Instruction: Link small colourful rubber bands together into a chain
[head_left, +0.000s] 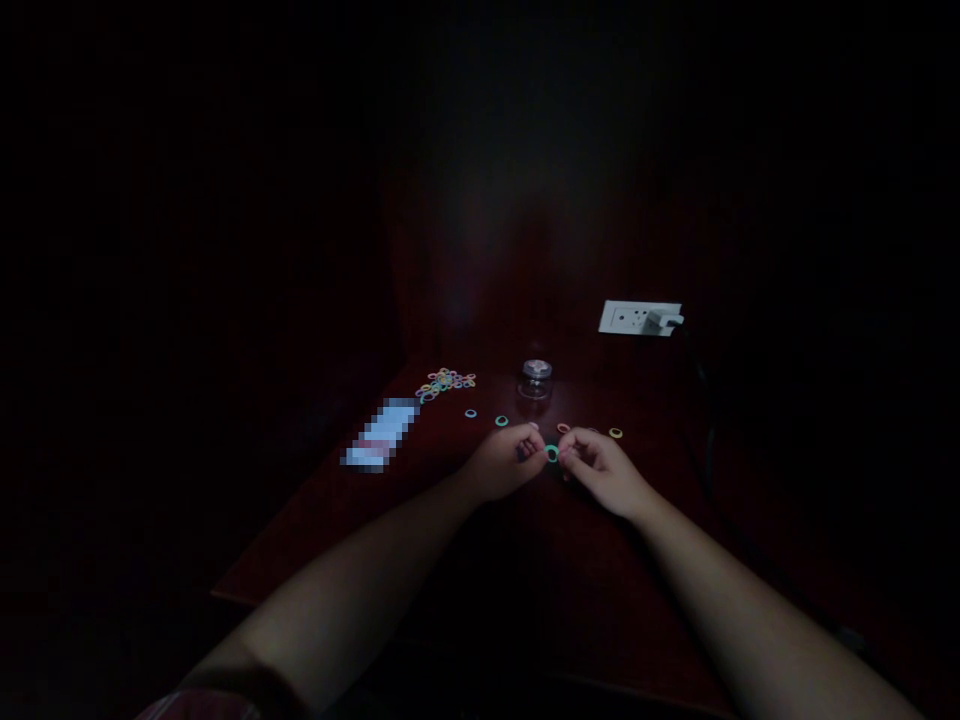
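Observation:
Between my two hands is a small green hair tie [551, 454], raised a little over the dark red table [480, 570]. My left hand [508, 460] pinches its left side between thumb and fingers. On its right side, my right hand [604, 472] grips it in a pinch too. Just beyond my hands lie single hair ties in a loose row: a light blue one [470, 413], a green one [502, 421], a pink one partly behind my left fingers, a red one [563, 428] and a yellow one [616, 433].
A pile of several coloured hair ties [446, 382] sits at the back left. Near it lies a bright, blurred-out flat object [381, 435]. A clear lidded jar [535, 380] stands behind the row. A wall socket [640, 318] holds a plug with a dark cable [705, 400] hanging down on the right.

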